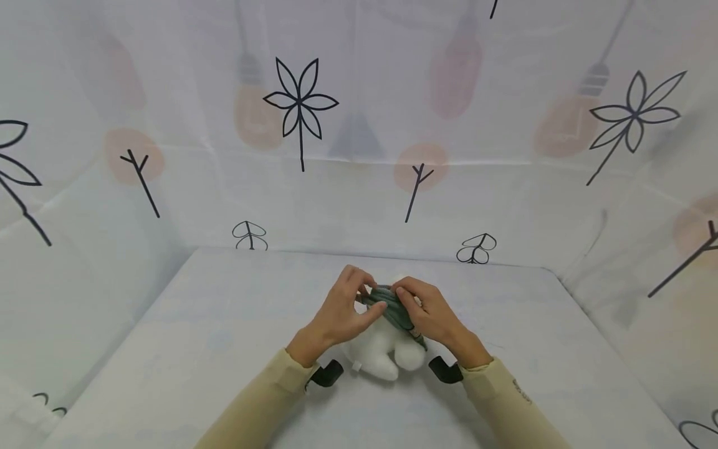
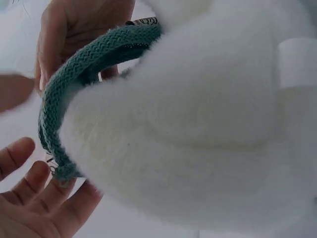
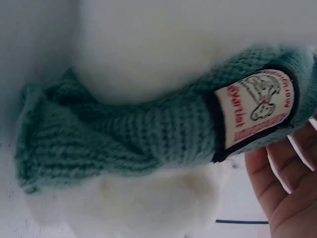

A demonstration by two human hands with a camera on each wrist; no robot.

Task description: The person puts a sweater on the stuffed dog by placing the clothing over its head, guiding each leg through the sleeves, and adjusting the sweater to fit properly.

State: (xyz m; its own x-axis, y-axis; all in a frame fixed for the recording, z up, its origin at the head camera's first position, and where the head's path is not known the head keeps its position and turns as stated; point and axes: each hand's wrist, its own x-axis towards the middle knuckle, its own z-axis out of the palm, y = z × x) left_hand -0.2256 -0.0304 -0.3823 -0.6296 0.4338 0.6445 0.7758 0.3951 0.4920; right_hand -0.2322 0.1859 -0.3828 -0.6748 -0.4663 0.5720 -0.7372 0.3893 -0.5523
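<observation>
A white plush toy (image 1: 374, 349) lies on the covered table with a green knitted scarf (image 1: 395, 312) wrapped about it. My left hand (image 1: 342, 308) is at the scarf's left side, thumb and fingers spread apart. In the left wrist view, left fingertips (image 2: 81, 198) touch the scarf's end, while the blurred thumb stands away from it. On the other side my right hand (image 1: 429, 312) pinches the scarf near its upper edge. The right wrist view shows a printed patch (image 3: 257, 106) on the scarf, with the right fingers beside it; the right thumb is hidden there.
White cloth with drawn flowers (image 1: 299, 103) hangs as a wall behind and at both sides. Pale cloth covers the table (image 1: 224, 349). A dark wrist-camera piece (image 1: 327, 374) sits by the left wrist, another (image 1: 445, 371) by the right, both close to the toy.
</observation>
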